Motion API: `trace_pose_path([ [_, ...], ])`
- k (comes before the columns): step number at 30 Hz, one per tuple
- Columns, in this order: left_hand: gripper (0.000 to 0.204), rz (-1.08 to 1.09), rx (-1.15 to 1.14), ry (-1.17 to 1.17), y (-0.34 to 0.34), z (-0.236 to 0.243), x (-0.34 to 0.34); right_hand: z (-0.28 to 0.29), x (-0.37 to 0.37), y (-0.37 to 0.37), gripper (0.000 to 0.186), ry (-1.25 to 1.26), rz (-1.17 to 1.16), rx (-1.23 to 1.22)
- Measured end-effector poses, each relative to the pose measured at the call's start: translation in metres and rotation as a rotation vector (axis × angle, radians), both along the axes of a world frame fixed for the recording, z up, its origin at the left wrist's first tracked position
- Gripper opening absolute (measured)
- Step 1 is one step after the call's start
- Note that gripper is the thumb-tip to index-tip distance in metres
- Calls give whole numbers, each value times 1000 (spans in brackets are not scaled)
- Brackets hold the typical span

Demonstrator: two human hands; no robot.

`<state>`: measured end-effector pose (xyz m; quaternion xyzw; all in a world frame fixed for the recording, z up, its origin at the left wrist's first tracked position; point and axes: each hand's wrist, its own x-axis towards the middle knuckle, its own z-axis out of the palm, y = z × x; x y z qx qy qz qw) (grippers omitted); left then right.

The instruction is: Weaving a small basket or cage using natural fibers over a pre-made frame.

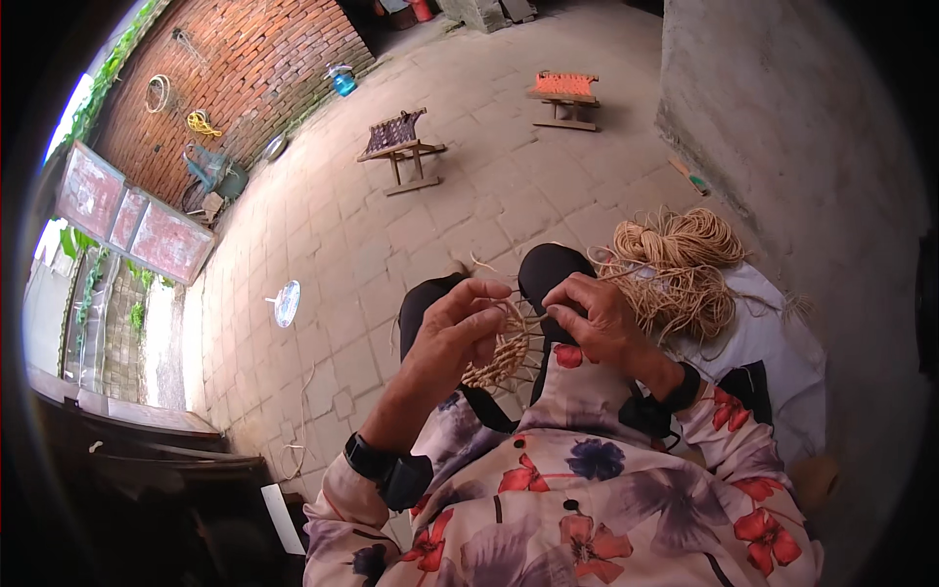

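Observation:
A small round piece of woven tan cord (501,364) with a thin wire-like frame sits between my knees, in front of my lap. My left hand (458,328) is closed at its upper left edge, with the thumb and fingers pinching the rim. Just to the right, my right hand (592,318) pinches a strand of tan cord at the same edge. From that side the cord runs toward a large loose bundle of tan cord (680,245) at my right. My fingers partly cover the weaving, so the exact pinch points are hidden.
The bundle lies on a white cloth (782,338) beside a grey wall (792,127). Across the paved floor stand two folding stools, one with a dark woven seat (396,134) and one with an orange seat (565,85). A round blue-white disc (287,303) is at left.

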<state>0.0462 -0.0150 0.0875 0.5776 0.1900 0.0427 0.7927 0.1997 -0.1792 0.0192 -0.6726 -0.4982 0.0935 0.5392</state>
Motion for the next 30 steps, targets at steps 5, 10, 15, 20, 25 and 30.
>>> trace_pose_path([
  [5, 23, 19, 452, -392, -2, 79, -29, 18, -23, 14, 16, -178, 172, 70],
  [10, 55, 370, 934, -240, 3, 130, -43, 14, -17, 6, 13, 56, -41, -16],
  [15, 56, 524, 1325, -3, 26, 77, -34, -15, -1, -2, 20, -24, -141, -230],
  [20, 9, 100, 1312, -93, -9, -5, 3, -47, 26, 3, 32, 153, -207, -332],
  [25, 14, 17, 1443, 63, -23, -21, 17, -71, 54, -28, 35, -3, -318, -403],
  [30, 15, 24, 1406, 107, -25, -20, 19, -3, 11, -23, 24, 14, -226, -247],
])
